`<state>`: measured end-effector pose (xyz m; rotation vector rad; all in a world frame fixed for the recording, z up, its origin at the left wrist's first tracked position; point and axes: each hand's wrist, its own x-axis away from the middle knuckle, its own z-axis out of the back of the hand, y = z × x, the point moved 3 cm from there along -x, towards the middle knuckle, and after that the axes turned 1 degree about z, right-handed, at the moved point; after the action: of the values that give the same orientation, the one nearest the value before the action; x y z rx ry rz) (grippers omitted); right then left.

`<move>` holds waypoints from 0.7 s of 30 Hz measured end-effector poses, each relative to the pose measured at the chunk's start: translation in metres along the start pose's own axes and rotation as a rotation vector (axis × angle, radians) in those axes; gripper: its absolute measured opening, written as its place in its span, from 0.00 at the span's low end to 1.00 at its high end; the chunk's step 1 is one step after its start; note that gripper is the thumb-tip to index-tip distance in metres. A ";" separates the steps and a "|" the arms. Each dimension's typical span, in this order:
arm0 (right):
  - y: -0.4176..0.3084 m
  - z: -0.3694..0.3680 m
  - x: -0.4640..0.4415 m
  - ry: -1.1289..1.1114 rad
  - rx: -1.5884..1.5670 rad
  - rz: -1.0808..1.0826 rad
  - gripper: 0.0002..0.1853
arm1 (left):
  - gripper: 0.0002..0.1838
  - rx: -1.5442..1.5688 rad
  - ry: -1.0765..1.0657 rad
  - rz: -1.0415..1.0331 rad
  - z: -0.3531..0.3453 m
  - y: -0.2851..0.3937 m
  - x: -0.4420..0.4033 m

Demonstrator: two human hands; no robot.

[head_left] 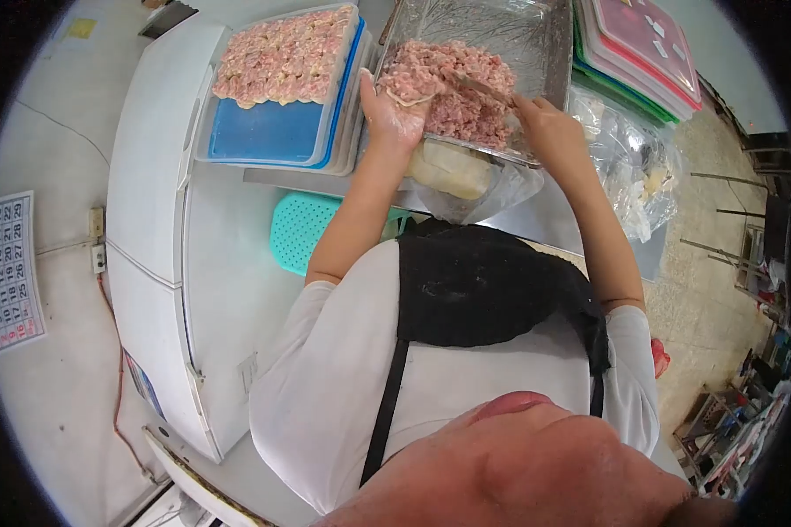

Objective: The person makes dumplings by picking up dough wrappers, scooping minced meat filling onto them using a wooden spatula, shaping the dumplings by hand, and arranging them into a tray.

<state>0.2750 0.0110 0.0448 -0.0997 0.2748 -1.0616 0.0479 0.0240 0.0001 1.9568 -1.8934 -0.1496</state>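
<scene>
- From here I see the left hand [394, 127] as a loosely open, palm-up grip, bearing a thin pale wrapper [410, 102] topped with pink minced meat [475, 119], at the left of the silver metal tray [536, 39].
- The right grip, the right hand [551, 130], is closed around a slim flat spreading tool [483, 86], its blade over the mince.
- I'd keep the palm level, cupped, and press lightly with the blade's flat; a hard push could tear the wrapper.
- Left: a clear plastic box [264, 136] with meat-topped pieces [281, 57] packed on its far side.
</scene>
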 end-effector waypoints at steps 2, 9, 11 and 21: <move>-0.009 -0.004 -0.001 0.054 -0.040 0.078 0.15 | 0.41 -0.061 0.013 -0.044 0.007 -0.007 -0.009; 0.057 -0.031 -0.010 -0.030 -0.047 0.017 0.13 | 0.45 -0.106 0.002 -0.104 -0.003 -0.010 0.001; 0.042 -0.002 -0.003 -0.064 -0.051 0.028 0.12 | 0.46 -0.127 -0.022 -0.056 0.005 -0.011 -0.011; 0.010 0.046 -0.001 -0.048 -0.113 0.212 0.16 | 0.39 -0.189 0.058 -0.055 -0.036 -0.019 0.003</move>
<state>0.2958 0.0147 0.0872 -0.1928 0.2949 -0.8321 0.0789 0.0286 0.0270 1.8665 -1.7222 -0.2743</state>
